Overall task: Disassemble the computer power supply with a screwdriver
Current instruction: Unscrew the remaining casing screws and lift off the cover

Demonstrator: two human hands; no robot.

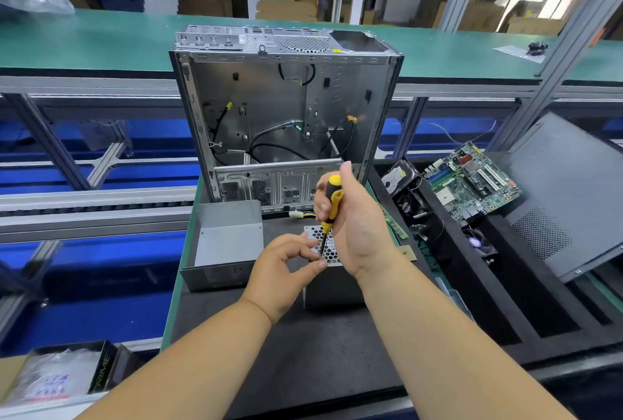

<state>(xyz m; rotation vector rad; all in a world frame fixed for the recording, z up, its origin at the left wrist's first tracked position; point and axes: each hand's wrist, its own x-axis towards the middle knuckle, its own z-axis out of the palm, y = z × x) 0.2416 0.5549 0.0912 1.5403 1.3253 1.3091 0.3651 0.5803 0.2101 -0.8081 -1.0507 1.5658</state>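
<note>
A grey metal cover (pixel 225 244) sits on the dark work mat (pixel 286 352), at 9 o'clock from the power supply (pixel 332 279). The left hand (pixel 281 276) has its fingers curled, thumb and forefinger pinching at the screwdriver tip on the unit's perforated top face. The right hand (pixel 354 217) grips the yellow-and-black screwdriver (pixel 330 209), held near upright with the tip down. An open computer case (pixel 286 116) stands at 12 o'clock from the power supply. A motherboard (pixel 472 182) lies at 2 o'clock, well apart.
</note>
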